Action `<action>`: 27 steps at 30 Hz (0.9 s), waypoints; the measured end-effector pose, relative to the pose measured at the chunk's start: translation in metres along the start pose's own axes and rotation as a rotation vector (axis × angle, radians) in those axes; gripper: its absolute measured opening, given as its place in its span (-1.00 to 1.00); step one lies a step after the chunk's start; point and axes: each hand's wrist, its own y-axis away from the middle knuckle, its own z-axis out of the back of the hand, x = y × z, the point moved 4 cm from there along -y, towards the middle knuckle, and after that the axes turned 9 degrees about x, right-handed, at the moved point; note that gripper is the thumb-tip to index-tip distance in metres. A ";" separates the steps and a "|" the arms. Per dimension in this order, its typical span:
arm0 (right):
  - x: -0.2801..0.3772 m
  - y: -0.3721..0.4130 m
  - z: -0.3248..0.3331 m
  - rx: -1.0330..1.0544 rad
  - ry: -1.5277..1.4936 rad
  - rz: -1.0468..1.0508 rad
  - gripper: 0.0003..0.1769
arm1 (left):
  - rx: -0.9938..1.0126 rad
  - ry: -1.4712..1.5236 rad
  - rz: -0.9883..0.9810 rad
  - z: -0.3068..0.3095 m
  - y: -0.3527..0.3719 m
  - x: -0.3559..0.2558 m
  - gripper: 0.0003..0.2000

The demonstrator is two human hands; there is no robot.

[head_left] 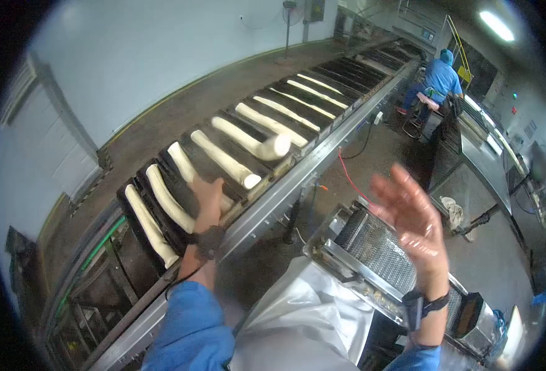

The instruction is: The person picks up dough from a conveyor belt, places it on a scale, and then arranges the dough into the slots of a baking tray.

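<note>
Left hand on pale rod, hold unclear, best kept light; right hand spread, clear of conveyor.

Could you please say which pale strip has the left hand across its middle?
The third pale strip from the near end of the conveyor; it alone shows on both sides of the left hand, which hides its middle.

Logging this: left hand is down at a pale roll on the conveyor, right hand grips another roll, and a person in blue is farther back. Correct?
One slip: the head view shows the right hand raised, open and empty, gripping nothing. The rest stands.
</note>
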 end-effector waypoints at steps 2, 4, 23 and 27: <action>-0.027 0.021 0.009 0.014 -0.076 -0.056 0.05 | -0.011 0.097 0.064 -0.002 -0.015 0.014 -0.22; -0.052 0.043 0.025 -0.036 -0.088 -0.135 -0.04 | -0.055 0.218 0.118 0.003 -0.015 0.013 -0.34; -0.117 0.115 0.180 -0.597 -0.066 -0.445 -0.55 | 0.118 -0.316 -0.272 -0.074 -0.025 -0.027 -0.40; -0.106 0.143 0.205 -0.772 -0.087 -0.452 -0.58 | 0.001 -0.806 -0.428 -0.094 0.017 -0.107 -0.43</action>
